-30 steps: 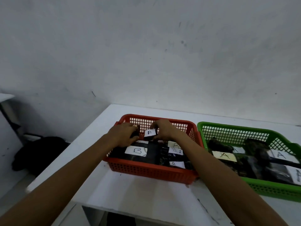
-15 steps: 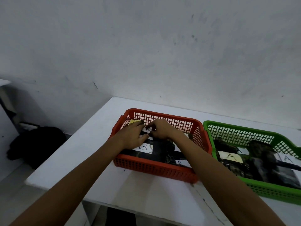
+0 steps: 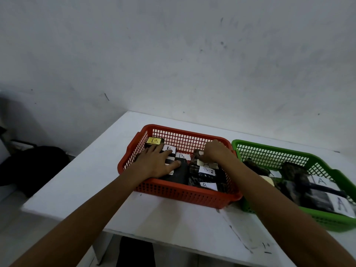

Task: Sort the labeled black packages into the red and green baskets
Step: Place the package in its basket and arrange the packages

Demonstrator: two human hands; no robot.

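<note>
The red basket (image 3: 179,196) holds several black packages with white "B" labels (image 3: 206,170) and one with a yellow "B" label (image 3: 154,141) at its far left corner. My left hand (image 3: 157,162) lies flat, fingers spread, on the packages in the left half. My right hand (image 3: 215,153) is curled over a labeled package (image 3: 196,155) near the right side, fingertips on it. The green basket (image 3: 269,149) to the right holds black packages labeled "A" (image 3: 321,181).
Both baskets sit side by side on a white table (image 3: 96,180) against a grey wall. A dark bag (image 3: 28,164) lies on the floor to the left. A dark object (image 3: 134,253) sits under the table's front edge.
My hands, together at the basket's middle, have spread apart: the left now lies flat on the left packages, the right moved to the right side. The small "B" package rests in the basket.
</note>
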